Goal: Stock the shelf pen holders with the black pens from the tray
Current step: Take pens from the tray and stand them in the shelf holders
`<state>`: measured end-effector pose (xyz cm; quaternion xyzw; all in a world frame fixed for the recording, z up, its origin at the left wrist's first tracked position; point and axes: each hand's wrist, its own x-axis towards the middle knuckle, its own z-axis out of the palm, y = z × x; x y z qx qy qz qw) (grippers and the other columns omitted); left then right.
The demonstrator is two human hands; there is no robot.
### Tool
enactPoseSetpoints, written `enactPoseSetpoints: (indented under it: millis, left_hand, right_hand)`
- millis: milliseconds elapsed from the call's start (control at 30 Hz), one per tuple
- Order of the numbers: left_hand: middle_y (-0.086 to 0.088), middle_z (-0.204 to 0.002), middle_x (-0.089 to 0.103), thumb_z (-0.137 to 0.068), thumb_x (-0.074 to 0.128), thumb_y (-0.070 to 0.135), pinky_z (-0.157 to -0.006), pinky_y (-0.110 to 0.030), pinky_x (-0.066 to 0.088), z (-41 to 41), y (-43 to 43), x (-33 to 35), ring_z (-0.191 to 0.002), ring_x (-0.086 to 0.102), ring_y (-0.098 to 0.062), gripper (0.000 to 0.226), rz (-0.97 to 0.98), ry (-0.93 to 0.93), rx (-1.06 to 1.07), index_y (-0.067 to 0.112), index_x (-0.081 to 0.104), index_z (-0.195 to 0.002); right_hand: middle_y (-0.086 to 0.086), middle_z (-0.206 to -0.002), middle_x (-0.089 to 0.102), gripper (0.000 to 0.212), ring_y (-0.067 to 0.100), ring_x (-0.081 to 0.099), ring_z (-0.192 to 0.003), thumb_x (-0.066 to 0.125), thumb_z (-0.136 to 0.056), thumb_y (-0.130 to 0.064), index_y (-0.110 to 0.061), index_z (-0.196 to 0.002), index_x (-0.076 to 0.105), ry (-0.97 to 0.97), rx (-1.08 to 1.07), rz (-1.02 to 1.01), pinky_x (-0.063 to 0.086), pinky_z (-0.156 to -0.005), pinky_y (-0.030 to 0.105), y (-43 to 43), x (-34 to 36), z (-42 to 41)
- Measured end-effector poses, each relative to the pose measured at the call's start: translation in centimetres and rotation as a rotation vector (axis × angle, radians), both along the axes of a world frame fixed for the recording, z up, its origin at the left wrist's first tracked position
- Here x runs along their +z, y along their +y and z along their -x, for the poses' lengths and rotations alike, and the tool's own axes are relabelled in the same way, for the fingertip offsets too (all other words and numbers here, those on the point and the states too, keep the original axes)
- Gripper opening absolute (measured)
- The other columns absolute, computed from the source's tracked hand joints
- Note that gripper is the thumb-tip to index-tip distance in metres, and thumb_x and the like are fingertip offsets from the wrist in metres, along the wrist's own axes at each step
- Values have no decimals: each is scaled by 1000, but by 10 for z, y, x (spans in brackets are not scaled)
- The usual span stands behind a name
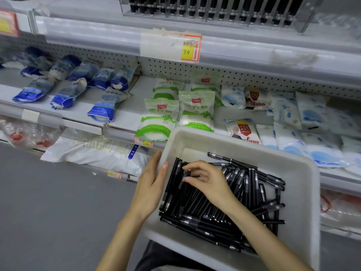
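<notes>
1. A shallow white plastic tray (304,184), rectangular with rounded corners and a matte, slightly translucent wall, was seen nearest the camera, over a dark trouser leg (156,257).
2. The tray's left rim was gripped by the left hand (151,189), the palm pressed flat to the outer wall and the thumb hooked over the edge.
3. A loose heap of slim black pens (205,212) was spread across the tray floor, most lying lengthwise toward the left wall, others crossed at the right side; glossy barrels and small silver bands were visible.
4. The right hand (210,180) was laid over the heap near the tray's far left corner, its fingers curled and pinched on a few pens.
5. A single pen (220,157) was seen lying apart near the tray's far wall.
6. Beyond the tray, a grey metal shelf (125,114) was seen carrying soft plastic pouches: green-and-white bags (196,112) at the front edge, blue-and-white bags (103,109) to the left, pale blue-printed packs (312,118) to the right.
7. A perforated back panel (234,75) was seen behind the pouches.
8. A yellow price tag (187,52) marked 7.9 was fixed to the upper shelf's front edge.
9. Farthest off, clear acrylic pen holders (214,12) with thin dividers were seen standing on the upper shelf, filled with upright black pens.
</notes>
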<state>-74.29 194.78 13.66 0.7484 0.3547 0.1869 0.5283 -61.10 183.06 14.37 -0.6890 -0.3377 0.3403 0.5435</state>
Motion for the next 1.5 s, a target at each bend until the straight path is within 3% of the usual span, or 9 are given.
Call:
enactPoseSetpoints:
  millis: [267,567,733,833,900,1100,1200,1333,1500]
  left_hand:
    - [19,-141,44,-92,36,52,-93,5,23,-2,-1,4,-119,34,25,60,16,2,15,24,39,-145]
    - [19,-144,38,-88,36,53,-92,8,18,-3,-3,5,-120,30,26,65,24,4,52,24,37,-146]
    - [21,-141,43,-94,37,54,-93,5,22,-4,-1,14,-118,31,29,59,-27,-24,16,25,39,-145]
    - [24,-132,51,-96,39,49,-93,1,29,-10,0,31,-118,42,20,52,-42,-114,14,23,49,-139]
    - [20,-124,60,-93,40,42,-91,-3,34,-16,2,48,-116,50,11,47,-58,-192,12,23,56,-133]
    - [10,-109,71,-90,46,46,-97,-22,44,-34,6,101,-112,61,-6,41,20,-454,36,20,71,-108]
    - [-2,-100,74,-96,49,41,-95,-31,49,-35,9,122,-105,66,-16,40,120,-545,95,9,74,-98]
    - [-12,-98,74,-88,44,33,-93,-27,51,-35,19,153,-101,69,-22,43,301,-743,177,0,71,-95]
    - [-16,-100,72,-81,53,28,-92,-32,52,-46,33,190,-101,69,-25,37,356,-880,181,0,69,-99]
  right_hand:
    - [1,-86,72,16,8,70,-75,73,-77,2,-13,-83,70,207,-54,-5,52,-71,16,-1,-4,1]
    - [-7,-74,69,20,9,68,-77,80,-74,-14,-24,-70,63,68,200,231,57,-78,28,-9,-30,14]
    - [0,-74,68,16,18,69,-76,62,-90,-12,-16,-78,52,79,138,109,58,-71,32,-2,-2,3]
    - [9,-71,59,9,28,64,-68,51,-96,-14,-10,-87,53,41,138,27,52,-58,22,2,30,-9]
    - [0,-70,54,8,17,60,-61,52,-96,-16,-17,-93,59,-34,162,3,47,-55,18,4,50,-16]
    - [-6,-75,54,12,3,50,-71,72,-79,-30,-40,-82,67,-267,148,-100,36,-65,16,14,101,-29]
    - [-18,-73,60,13,-2,55,-67,71,-68,-37,-36,-81,69,-299,143,-133,38,-64,11,17,130,-36]
    - [-4,-70,71,10,5,62,-56,74,-73,-8,-14,-80,74,-171,66,-275,46,-51,12,23,182,-46]
    - [-4,-78,71,24,7,66,-72,72,-67,-19,-18,-91,71,-208,-67,-530,53,-66,17,55,258,-50]
